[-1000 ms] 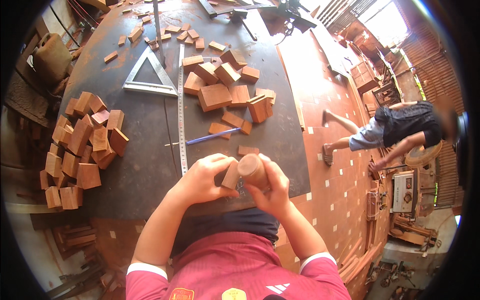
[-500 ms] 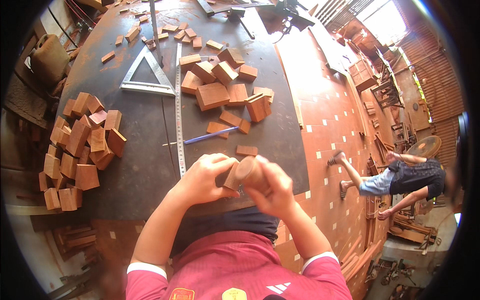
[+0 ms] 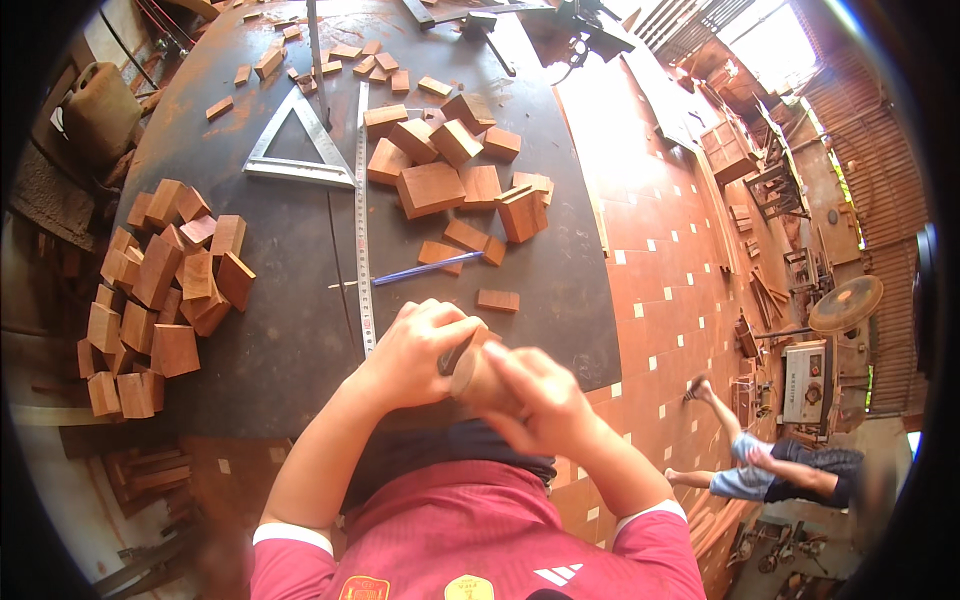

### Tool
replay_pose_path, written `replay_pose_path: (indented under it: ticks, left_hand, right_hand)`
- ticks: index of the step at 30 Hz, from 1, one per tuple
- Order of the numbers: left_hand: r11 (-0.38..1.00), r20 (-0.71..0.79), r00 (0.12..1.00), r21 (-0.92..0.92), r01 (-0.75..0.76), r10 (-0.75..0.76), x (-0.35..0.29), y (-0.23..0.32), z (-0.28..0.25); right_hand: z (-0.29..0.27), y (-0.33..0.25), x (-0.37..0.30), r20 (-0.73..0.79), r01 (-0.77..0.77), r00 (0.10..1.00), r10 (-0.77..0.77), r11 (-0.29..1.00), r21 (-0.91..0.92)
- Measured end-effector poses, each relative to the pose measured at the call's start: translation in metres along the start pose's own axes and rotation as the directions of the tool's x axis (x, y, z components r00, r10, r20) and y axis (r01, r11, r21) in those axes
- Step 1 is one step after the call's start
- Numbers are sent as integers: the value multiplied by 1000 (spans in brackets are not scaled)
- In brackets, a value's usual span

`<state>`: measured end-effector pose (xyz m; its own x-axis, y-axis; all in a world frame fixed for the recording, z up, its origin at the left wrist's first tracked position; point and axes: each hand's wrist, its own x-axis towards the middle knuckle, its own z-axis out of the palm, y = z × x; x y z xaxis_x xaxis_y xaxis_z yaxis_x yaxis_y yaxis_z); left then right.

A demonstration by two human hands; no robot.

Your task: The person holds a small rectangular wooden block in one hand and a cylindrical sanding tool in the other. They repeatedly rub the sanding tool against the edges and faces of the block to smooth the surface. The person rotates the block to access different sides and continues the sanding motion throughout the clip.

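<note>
So, my L grip (image 3: 415, 345) pinches a wood block (image 3: 481, 338), R grip (image 3: 535, 400) wraps a wood cyl. (image 3: 475, 380); I'd brace the block firmly & move the cyl. w/ control.

Ruler (image 3: 362, 222) between set square (image 3: 300, 174) and blocks (image 3: 431, 190)

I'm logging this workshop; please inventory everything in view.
Held block: one, brown, centre
Round piece: one, brown, centre
Loose block: one, brown, ahead
Table: one, grey, centre
Measuring strip: one, white, centre
Pen: one, blue, strip's right
Set square: one, silver, strip's left
Block pile: many, brown, left
Block cluster: many, brown, strip's right
Small blocks: several, brown, far end
Jug: one, tan, upper left
Co-worker: one, dark top, right
Edge clutter: uncountable, mixed, sides
Left hand: one, bare, holding block
Right hand: one, bare, holding piece
</note>
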<state>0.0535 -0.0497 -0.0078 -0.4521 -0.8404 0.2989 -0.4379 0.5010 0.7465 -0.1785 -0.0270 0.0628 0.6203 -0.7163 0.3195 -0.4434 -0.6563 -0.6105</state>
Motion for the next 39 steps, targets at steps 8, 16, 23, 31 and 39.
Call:
replay_pose_path:
  ticks: [8, 16, 23, 31, 39]
  left_hand:
    - [1000, -13, 1000, -3, 13, -13, 1, -4, 4]
    - [999, -21, 1000, -27, 19, -20, 0, -3, 4]
    - [998, 5, 999, -51, 45, -45, 0, 1, 1]
    - [999, -43, 999, -41, 18, -20, 0, 2, 2]
    - [999, -9, 1000, -43, 13, -13, 3, 3, 1]
  right_hand:
    - [-3, -7, 5, 89, 33, 996, -32, 999, -9]
    - [-4, -7, 7, 85, 35, 996, -31, 999, -42]
    - [-5, -2, 6, 72, 0, 997, 2, 1000, -29]
    - [-5, 4, 5, 23, 28, 999, -27, 999, -29]
    - [-25, 10, 14, -13, -126, 992, 126, 985, -121]
